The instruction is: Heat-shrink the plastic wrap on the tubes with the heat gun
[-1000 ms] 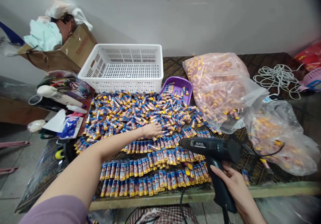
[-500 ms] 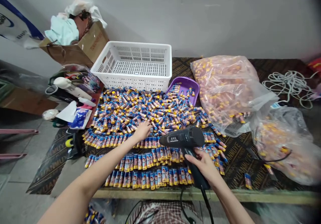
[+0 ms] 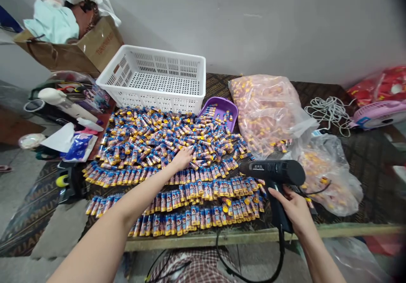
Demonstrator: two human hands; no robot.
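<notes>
My right hand (image 3: 294,209) grips the handle of a black hot-air gun (image 3: 272,171), whose nozzle points left over the right end of the bottle rows. My left hand (image 3: 182,159) reaches to the near edge of a loose heap of small bottles (image 3: 152,137) with blue and yellow ends and printed sleeves. Its fingers are curled together among the bottles; what is between them is hidden. In front of that hand, several rows of upright-laid bottles (image 3: 171,200) lie side by side on the dark, printed board.
Behind the heap stands a white slotted crate (image 3: 152,99), with a purple scoop tray (image 3: 233,109) beside it. Bulging clear bags (image 3: 266,105) of bottles sit right. A white cord coil (image 3: 330,111), a pink fan (image 3: 377,114), a paper bag (image 3: 95,46) and a tape dispenser (image 3: 68,183) flank the worktop.
The hot-air gun has moved right with my right hand, uncovering more of the bottle rows. The view has shifted rightward. My left hand stays at the heap's near edge.
</notes>
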